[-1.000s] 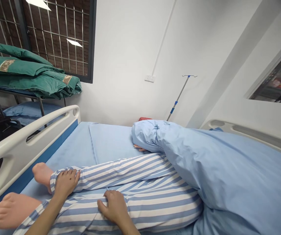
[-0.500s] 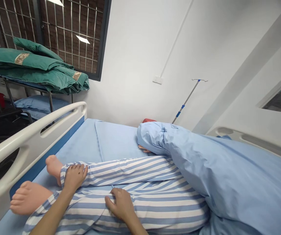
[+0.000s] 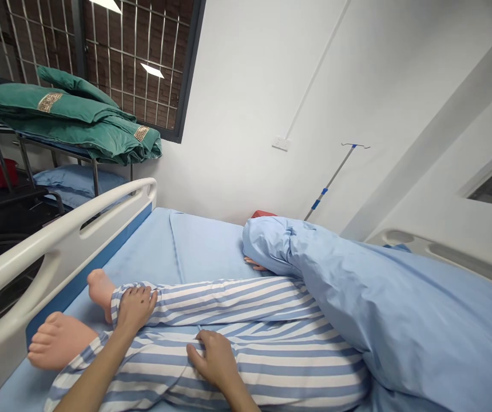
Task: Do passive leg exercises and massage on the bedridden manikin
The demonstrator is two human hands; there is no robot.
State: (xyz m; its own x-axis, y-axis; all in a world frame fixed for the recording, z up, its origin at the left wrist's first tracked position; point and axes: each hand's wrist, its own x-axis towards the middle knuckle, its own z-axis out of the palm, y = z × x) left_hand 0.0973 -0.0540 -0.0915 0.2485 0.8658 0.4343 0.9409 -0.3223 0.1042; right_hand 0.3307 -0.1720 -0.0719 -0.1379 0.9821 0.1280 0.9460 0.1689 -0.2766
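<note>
A manikin's legs lie stretched out on the bed in blue-and-white striped trousers, with its bare feet pointing left. My left hand rests over the far shin just above the ankle, fingers side by side and draped across the cloth. On the near leg, around the knee, lies my right hand, thumb apart and fingertips bent over the inner side. No cloth is bunched in either hand. A light blue quilt covers the upper body; the manikin's hand peeks out from under its edge.
The bed's white footboard stands at the left, its headboard at the right. Beyond the bed are an IV pole and a wall socket. Green folded bedding lies on a rack near the barred window; a black wheelchair is below.
The view has shifted slightly, so the scene sits a little further right. Both hands remain at the same places on the legs.
</note>
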